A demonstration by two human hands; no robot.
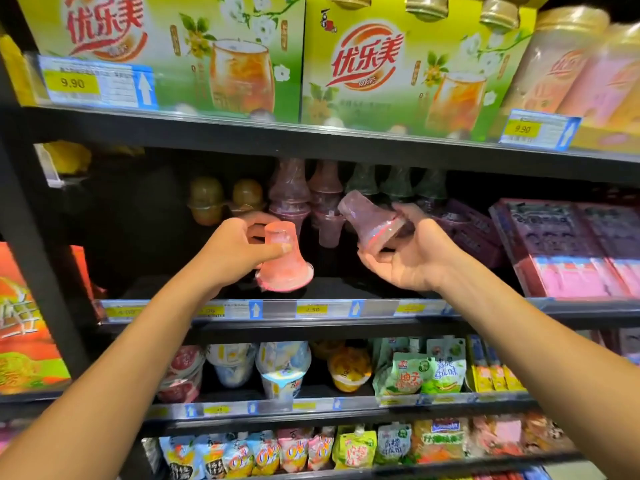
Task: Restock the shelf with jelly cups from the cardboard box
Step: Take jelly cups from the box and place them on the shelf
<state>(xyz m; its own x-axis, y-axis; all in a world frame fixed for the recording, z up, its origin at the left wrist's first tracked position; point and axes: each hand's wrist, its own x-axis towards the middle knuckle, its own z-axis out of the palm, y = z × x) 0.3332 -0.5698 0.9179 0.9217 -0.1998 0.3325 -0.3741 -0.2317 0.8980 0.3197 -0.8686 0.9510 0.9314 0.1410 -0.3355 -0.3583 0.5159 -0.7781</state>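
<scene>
Dark middle shelf (311, 308), partly stocked. At the shelf's back, stacked jelly cups (291, 199), purple and green, with room in front. Above the shelf's front edge, left hand (239, 247) gripping a pink jelly cup (284, 261), upside down; right hand (405, 251) gripping a purple jelly cup (370, 220), tilted. Restocking seemingly midway: both cups yet to be placed. Cardboard box out of view.
</scene>
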